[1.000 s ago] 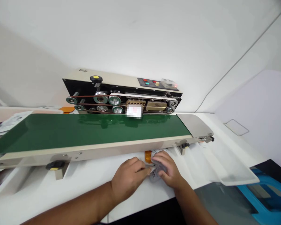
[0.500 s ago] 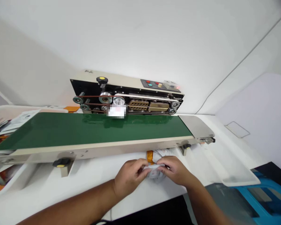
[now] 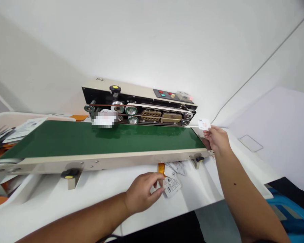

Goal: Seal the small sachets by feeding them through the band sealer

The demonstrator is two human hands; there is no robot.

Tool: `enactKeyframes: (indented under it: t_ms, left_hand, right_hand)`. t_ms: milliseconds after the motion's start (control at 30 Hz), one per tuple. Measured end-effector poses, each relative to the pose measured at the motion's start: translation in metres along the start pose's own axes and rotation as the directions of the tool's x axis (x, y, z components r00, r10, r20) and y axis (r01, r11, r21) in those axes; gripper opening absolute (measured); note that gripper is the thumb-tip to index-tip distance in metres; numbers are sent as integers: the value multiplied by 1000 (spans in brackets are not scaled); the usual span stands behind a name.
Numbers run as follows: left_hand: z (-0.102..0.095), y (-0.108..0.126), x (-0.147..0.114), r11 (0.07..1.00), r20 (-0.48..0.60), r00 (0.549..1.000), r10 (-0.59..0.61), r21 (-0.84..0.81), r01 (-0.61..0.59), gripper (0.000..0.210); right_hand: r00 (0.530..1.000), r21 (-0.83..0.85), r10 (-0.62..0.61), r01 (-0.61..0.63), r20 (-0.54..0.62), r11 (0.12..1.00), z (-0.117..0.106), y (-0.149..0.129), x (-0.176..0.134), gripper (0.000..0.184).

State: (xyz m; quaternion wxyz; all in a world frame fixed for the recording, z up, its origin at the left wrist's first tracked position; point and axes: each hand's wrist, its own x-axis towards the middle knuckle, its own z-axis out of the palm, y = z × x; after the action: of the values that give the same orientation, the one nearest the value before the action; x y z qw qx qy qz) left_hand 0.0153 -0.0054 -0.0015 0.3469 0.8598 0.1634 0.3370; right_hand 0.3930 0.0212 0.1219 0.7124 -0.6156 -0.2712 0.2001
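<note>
My right hand (image 3: pixel 219 138) pinches a small white printed packet (image 3: pixel 204 124) by its edge, at the right end of the band sealer (image 3: pixel 152 104). My left hand (image 3: pixel 145 190) is low over the white table, thumb and forefinger apart, beside a white printed packet (image 3: pixel 172 186). Whether the thumb tip touches that packet I cannot tell. Behind it lie a few more white packets (image 3: pixel 180 167) and an orange one (image 3: pixel 161 167), partly under the conveyor's edge. Another packet (image 3: pixel 105 118), blurred out, hangs at the sealer's left rollers above the green belt (image 3: pixel 131 138).
A white bin (image 3: pixel 27 189) with orange and white packets stands at the left, under the belt's end. Black knobs (image 3: pixel 70 173) stick out from the conveyor's front. At the lower right is a blue plastic stool (image 3: pixel 288 216). A cable (image 3: pixel 255 69) runs along the wall.
My right hand has gone up and right, carrying a packet to the sealer's right end. The left hand stayed low as its fingers parted. The packet in the sealer moved left.
</note>
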Motion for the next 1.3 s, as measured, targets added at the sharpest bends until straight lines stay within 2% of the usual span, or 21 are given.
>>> enactKeyframes:
  t_ms: [133,300,467,533,600,667,733,767,800,867,900,933,967,1033,1100,1200,1300]
  left_hand:
    - [-1,2,1,996,18,996,87,18,-87,12]
    - [-1,3,2,992,6,992,124,40,-124,6]
    - [0,1,2,987,18,990,141,75,-142,5]
    - [1,0,2,986,24,990,137,91,-139,6]
    - [2,-2,3,986,54,992,113,120,-119,8]
    - [4,-6,3,984,115,991,68,159,-86,15]
    - [6,-12,2,978,194,981,14,202,-54,36]
    - [7,-15,2,973,233,972,-9,225,-45,50]
    - [8,-18,1,968,270,962,-28,247,-42,62]
    - [9,-22,-1,958,336,940,-52,283,-48,75]
    - [9,-23,-2,955,357,932,-60,293,-51,75]
    - [10,-23,-2,952,369,927,-66,301,-52,72]
    - [10,-23,-2,951,372,926,-72,307,-49,69]
    - [9,-21,-2,947,361,929,-82,317,-40,68]
    - [8,-19,0,944,359,929,-90,327,-36,71]
    - [8,-17,2,940,369,923,-107,339,-26,73]
    - [7,-16,3,941,360,926,-115,337,-15,71]
  right_hand:
    - [997,-38,40,-38,66,999,13,5,1,11]
    - [984,-92,57,-42,169,995,40,7,-6,15]
    - [982,-146,29,-2,185,989,51,7,-11,25]
    - [990,-182,-32,57,137,982,48,7,-19,35]
    - [980,-275,-192,198,49,941,41,10,-37,41]
    - [910,-391,-415,377,-12,840,32,18,-65,37]
    - [803,-435,-594,551,45,712,22,32,-100,27]
    - [737,-415,-659,652,150,634,18,41,-118,22]
    - [647,-364,-694,758,315,541,14,50,-135,18]
    - [439,-208,-616,888,654,411,8,69,-161,18]
    - [363,-154,-539,907,760,393,7,77,-171,20]
    - [338,-147,-463,905,819,400,6,86,-177,24]
    - [362,-184,-404,891,840,415,6,94,-182,28]
    - [477,-322,-320,843,819,432,6,109,-185,40]
    - [559,-427,-248,795,791,430,7,120,-184,50]
    - [593,-462,-189,757,783,463,10,126,-182,49]
    - [609,-465,-195,742,769,484,13,123,-182,50]
